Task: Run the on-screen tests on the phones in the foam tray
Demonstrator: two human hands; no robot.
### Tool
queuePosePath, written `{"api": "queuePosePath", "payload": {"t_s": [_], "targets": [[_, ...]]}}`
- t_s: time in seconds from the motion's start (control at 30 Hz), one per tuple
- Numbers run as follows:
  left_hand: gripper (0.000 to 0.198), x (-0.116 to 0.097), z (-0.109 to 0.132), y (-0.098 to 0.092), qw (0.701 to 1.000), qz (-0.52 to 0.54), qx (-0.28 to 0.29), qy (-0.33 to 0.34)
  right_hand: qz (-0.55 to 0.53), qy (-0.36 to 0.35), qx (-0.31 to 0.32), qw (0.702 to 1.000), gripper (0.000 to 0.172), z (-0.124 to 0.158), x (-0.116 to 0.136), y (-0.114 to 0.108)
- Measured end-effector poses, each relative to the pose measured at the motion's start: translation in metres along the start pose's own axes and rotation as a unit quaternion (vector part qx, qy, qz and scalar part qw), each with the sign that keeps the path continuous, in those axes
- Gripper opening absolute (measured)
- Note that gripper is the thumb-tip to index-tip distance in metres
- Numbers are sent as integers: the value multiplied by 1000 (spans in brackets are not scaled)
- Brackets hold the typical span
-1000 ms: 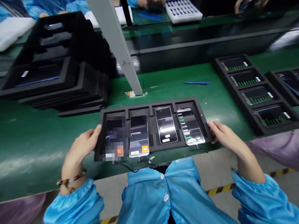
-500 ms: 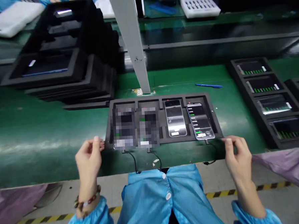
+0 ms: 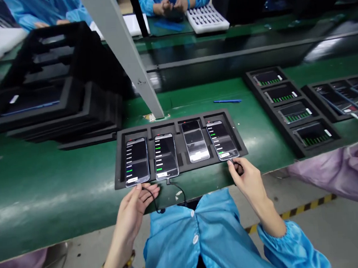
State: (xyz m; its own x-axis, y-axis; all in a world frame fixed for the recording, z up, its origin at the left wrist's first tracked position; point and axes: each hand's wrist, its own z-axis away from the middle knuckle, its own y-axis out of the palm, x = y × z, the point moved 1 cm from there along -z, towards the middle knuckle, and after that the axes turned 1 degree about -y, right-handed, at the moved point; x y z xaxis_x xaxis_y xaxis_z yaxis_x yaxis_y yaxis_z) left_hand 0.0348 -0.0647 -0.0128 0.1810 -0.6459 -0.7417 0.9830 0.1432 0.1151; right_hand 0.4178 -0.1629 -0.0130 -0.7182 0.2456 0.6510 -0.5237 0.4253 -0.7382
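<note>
A black foam tray lies on the green belt in front of me with several phones in its slots. Three show lit text screens, such as the leftmost phone; the third phone looks grey and reflective. Black cables run from the phones' near ends over the belt edge. My left hand is below the leftmost phone, fingers loosely curled at its cable. My right hand pinches the cable plug at the bottom of the rightmost phone.
A stack of black foam trays stands at the left. A grey post rises behind the tray. A blue pen lies on the belt. More phone trays sit at the right. Other people in blue sleeves work across the line.
Both hands left the tray's outer edges and moved inward to the cables at the phones' near ends. The tray now lies flat on the belt. The left two screens show text lists.
</note>
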Motion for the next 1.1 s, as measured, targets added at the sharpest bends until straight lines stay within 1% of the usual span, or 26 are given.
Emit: {"api": "queuePosePath", "payload": {"t_s": [0.1,0.2,0.33,0.43,0.53,0.6,0.67,0.73,0.77,0.8,0.83,0.9,0.97,1.03,1.1], "targets": [[44,1,3,13,998,53,-36,13,6,-4,-23,1000,26,-2,3,4],[29,1,8,31,990,117,-58,45,-13,-1,-40,999,25,-5,5,8],[31,1,13,52,979,145,-118,86,-61,8,-49,997,23,-4,0,14],[29,1,12,56,968,164,-159,101,-73,14,-62,995,27,-1,-8,13],[25,2,14,53,963,178,-174,103,-84,15,-48,995,31,5,-7,4],[24,5,18,51,963,182,-171,103,-108,12,2,994,34,12,7,-1],[25,10,24,50,964,183,-161,105,-140,-19,87,986,32,20,32,1],[29,16,30,52,967,181,-140,110,-171,-75,174,967,25,28,62,13],[32,19,33,53,969,177,-127,115,-181,-105,200,957,23,30,78,22],[35,21,34,54,972,172,-111,120,-185,-132,209,951,23,32,92,33],[38,23,36,54,974,164,-94,126,-180,-153,205,950,24,33,105,44],[44,22,36,51,976,147,-70,146,-140,-190,179,955,25,33,125,66],[48,16,35,39,972,130,-69,180,-78,-221,169,957,23,34,138,82],[49,5,30,19,963,116,-90,224,-30,-238,179,954,21,36,145,91],[47,-9,18,-8,952,99,-123,263,-10,-239,194,951,24,39,149,94]]}}
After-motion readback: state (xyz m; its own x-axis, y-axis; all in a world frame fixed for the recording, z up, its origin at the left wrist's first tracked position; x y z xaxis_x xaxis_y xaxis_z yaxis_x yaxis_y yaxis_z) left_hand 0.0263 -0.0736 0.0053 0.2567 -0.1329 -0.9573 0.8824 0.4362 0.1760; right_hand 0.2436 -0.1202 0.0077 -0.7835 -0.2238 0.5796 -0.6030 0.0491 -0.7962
